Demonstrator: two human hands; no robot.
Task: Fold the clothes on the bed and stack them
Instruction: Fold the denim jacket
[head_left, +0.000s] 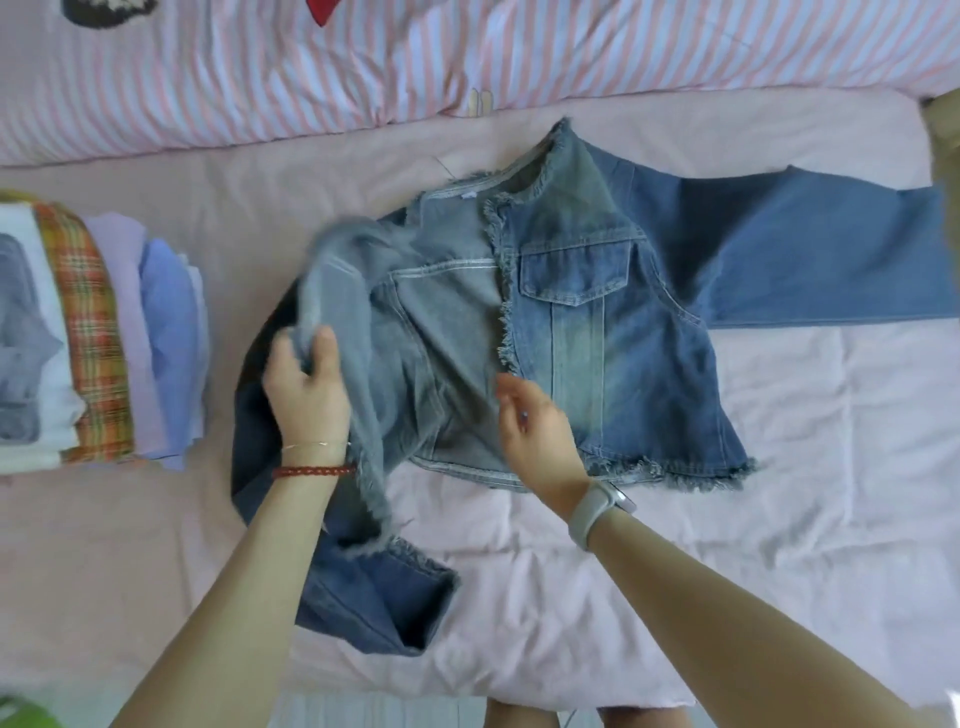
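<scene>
A blue denim jacket (597, 322) with frayed edges lies front up on the pink bed sheet (805, 467). Its right sleeve (831, 260) stretches out flat to the right. My left hand (306, 389) grips the jacket's left front panel and lifts it, showing the paler inside. The left sleeve (384, 597) hangs down toward the bed's near edge. My right hand (535, 431) hovers over the jacket's middle near the hem, fingers loosely curled and holding nothing. A stack of folded clothes (98, 338) sits at the left.
A pink-and-white striped duvet (415, 62) runs along the far side of the bed. The folded stack holds white, plaid, lilac and blue pieces. The bed's near edge (571, 701) is just in front of me.
</scene>
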